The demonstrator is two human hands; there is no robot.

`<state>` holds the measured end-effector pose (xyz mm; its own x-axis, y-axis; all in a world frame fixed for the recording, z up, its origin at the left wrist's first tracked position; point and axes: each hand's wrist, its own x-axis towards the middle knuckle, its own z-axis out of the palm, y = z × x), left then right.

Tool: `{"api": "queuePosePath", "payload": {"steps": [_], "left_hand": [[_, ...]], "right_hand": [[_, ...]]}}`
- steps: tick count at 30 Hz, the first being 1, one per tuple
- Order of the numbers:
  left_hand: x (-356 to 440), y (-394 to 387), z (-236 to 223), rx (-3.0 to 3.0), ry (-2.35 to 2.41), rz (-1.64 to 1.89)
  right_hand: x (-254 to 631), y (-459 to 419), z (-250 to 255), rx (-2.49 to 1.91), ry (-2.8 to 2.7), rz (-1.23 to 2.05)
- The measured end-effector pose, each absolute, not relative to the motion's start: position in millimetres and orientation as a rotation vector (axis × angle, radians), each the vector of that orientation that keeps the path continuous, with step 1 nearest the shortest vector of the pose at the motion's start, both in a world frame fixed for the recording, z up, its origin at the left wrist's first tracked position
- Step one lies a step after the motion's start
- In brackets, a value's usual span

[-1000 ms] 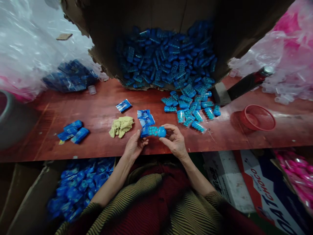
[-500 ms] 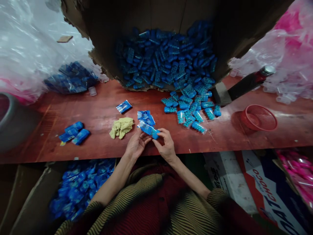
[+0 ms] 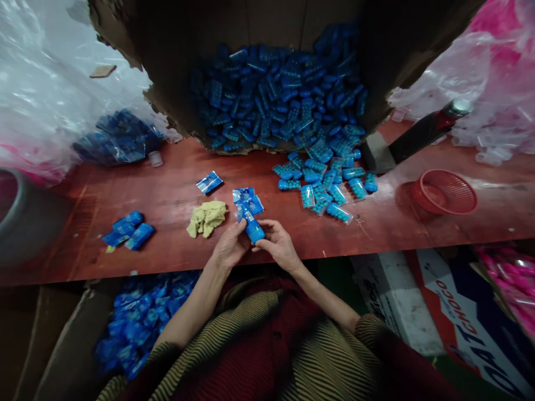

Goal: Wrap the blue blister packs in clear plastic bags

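Note:
A small blue-capped bottle (image 3: 254, 229) with a blue printed sleeve around it is held between my two hands, just above the table's near side. My left hand (image 3: 230, 244) grips its left side, and my right hand (image 3: 279, 245) has thumb and fingers closed about the capped lower end. Right behind the bottle lie flat blue printed sleeves (image 3: 249, 200). A crumpled yellow cloth (image 3: 208, 218) is to the left of them, with another blue sleeve (image 3: 209, 182) beyond it. Several bottles of blue balls (image 3: 321, 184) lie loose to the right.
A torn cardboard box (image 3: 161, 106) full of blue bottles (image 3: 280, 94) opens towards me. Wrapped bottles (image 3: 129, 229) lie at left near a grey bucket (image 3: 25, 217). On the right are a red basket (image 3: 446, 192) and a dark bottle (image 3: 430, 131). More wrapped bottles (image 3: 137, 323) fill a container below the table.
The bottle has turned so its cap points more towards me, and the sleeve now sits further over it. My right hand has moved slightly down with it. The view has shifted a little.

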<state>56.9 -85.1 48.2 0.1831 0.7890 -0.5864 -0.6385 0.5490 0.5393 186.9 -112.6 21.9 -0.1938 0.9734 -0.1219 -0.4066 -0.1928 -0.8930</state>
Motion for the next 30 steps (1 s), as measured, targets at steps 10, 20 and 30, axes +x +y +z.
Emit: {"api": "queuePosePath", "payload": {"steps": [10, 20, 30], "left_hand": [[54, -89, 47, 0.229, 0.836, 0.893], [65, -97, 48, 0.259, 0.841, 0.875], [80, -107, 44, 0.325, 0.875, 0.997]], "right_hand": [[203, -95, 32, -0.773, -1.006, 1.9], [203, -97, 32, -0.824, -1.033, 1.904], [192, -107, 17, -1.09, -1.044, 1.597]]}}
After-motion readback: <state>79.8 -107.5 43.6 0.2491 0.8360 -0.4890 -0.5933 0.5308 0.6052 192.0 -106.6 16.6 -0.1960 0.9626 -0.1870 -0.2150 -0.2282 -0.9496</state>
